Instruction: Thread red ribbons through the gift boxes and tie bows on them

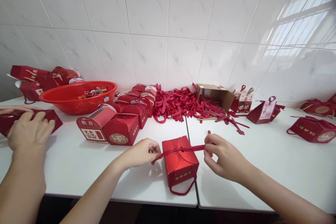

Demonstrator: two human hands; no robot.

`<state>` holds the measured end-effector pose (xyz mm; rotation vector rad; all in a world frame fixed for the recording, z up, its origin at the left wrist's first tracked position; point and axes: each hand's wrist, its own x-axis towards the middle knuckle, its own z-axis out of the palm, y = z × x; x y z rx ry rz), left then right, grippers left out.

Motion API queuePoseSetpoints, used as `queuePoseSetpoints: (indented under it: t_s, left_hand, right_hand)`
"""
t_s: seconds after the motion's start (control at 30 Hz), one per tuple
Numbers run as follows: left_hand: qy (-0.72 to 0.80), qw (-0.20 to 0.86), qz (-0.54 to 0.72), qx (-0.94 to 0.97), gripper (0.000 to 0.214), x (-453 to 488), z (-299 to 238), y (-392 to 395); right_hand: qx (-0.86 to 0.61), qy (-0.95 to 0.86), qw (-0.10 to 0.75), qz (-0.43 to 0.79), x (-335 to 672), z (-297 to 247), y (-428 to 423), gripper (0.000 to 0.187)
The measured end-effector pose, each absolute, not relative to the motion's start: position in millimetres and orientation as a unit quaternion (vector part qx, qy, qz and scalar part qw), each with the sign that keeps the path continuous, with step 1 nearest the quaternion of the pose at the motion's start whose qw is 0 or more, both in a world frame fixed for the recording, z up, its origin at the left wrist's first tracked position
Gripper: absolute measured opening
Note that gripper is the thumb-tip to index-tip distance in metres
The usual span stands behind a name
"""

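A small red gift box (180, 162) with a petal-fold top stands near the table's front edge, a cord loop hanging from its front. A dark red ribbon (183, 149) runs across its top. My left hand (141, 153) is closed, pinching the ribbon's left end beside the box. My right hand (223, 156) pinches the right end, pulling it taut; a short ribbon tail sticks up above the fingers.
Another person's hand (28, 129) at the far left rests on a flat red box (49, 117). Behind are a red basin of sweets (78, 96), several finished red boxes (122, 127), a ribbon pile (181, 105), an open cardboard box (214, 94) and more boxes (312, 129) at right.
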<state>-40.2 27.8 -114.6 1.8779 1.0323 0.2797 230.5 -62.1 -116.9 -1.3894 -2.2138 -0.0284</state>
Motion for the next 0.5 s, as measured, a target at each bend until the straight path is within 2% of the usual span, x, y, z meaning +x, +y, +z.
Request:
queuePoseSetpoints:
  t_s: [0.1,0.17,0.23,0.37,0.5]
  left_hand:
    - [0.352,0.519,0.002,0.779,0.014,-37.6,-99.4,31.7]
    - [0.31,0.553,-0.015,0.773,0.016,-34.1,-94.9,30.1]
    - [0.286,0.586,0.009,0.758,0.021,-30.8,-95.1,25.1]
    - [0.293,0.631,0.088,0.713,0.03,-22.6,-98.7,7.4]
    - [0.336,0.557,0.217,0.728,0.033,-7.7,-101.8,-13.4]
  right_hand:
    - [-0.53,-0.797,0.228,-0.178,227.0,-121.2,-59.2,0.032]
    - [-0.549,-0.777,0.238,-0.197,226.2,-123.9,-55.9,0.036]
    - [-0.562,-0.761,0.291,-0.142,225.7,-123.2,-54.2,0.035]
    - [-0.567,-0.711,0.412,0.049,219.1,-112.5,-56.4,0.032]
    - [-0.572,-0.656,0.455,0.188,203.7,-101.5,-59.2,0.029]
